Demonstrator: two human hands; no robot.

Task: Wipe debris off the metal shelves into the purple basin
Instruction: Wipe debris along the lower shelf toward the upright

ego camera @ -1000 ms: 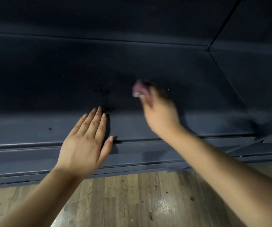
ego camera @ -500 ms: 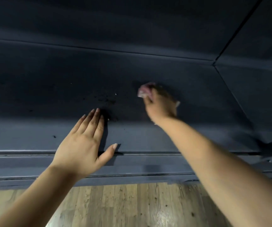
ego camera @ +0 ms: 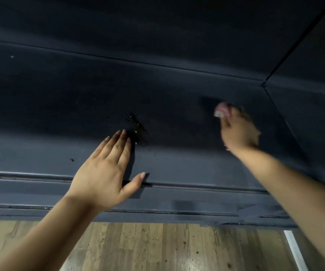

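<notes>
A dark metal shelf [ego camera: 187, 161] fills most of the view. A small pile of dark debris [ego camera: 137, 128] lies on it near the middle. My left hand [ego camera: 107, 171] rests flat on the shelf with straight fingers, its fingertips right beside the pile. My right hand [ego camera: 238, 132], blurred by motion, grips a small pinkish cloth [ego camera: 221, 111] farther right on the shelf, well apart from the debris. The purple basin is out of sight.
A lone dark speck [ego camera: 71, 159] lies left of my left hand. The shelf's front lip [ego camera: 196, 210] runs across the lower view, with wooden floor [ego camera: 148, 249] below it. A side panel [ego camera: 314, 114] closes the shelf at the right.
My right hand with the cloth has swung to the right, away from the debris pile. My left hand stays flat beside the pile.
</notes>
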